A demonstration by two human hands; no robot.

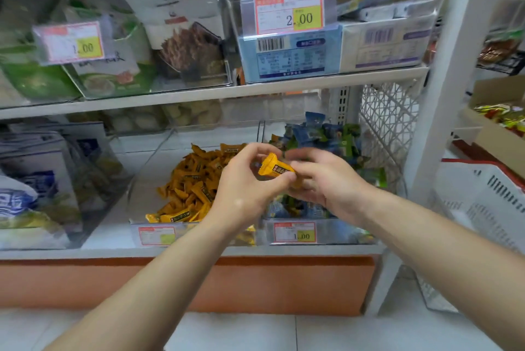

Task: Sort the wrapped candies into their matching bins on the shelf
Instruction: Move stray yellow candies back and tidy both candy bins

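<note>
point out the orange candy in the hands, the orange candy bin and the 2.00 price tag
orange candy [275, 168], head view, middle of its wrapper
orange candy bin [150, 171], head view, bare left wall
2.00 price tag [289, 11], head view, its centre

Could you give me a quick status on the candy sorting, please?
Left hand and right hand both pinch one orange candy. Not yet binned; bin of orange candies lies just left. Nothing blocking.

Shop interior, confectionery section. A white shelf [255, 90] carries clear bins [147, 171] of loose wrapped candies [187, 186] and snack packets [181, 26]. Printed price tags [289, 11], marked 2.00 and 1.00, front the bins. Barcoded boxes [289, 55] fill 1 upper bin.
</note>
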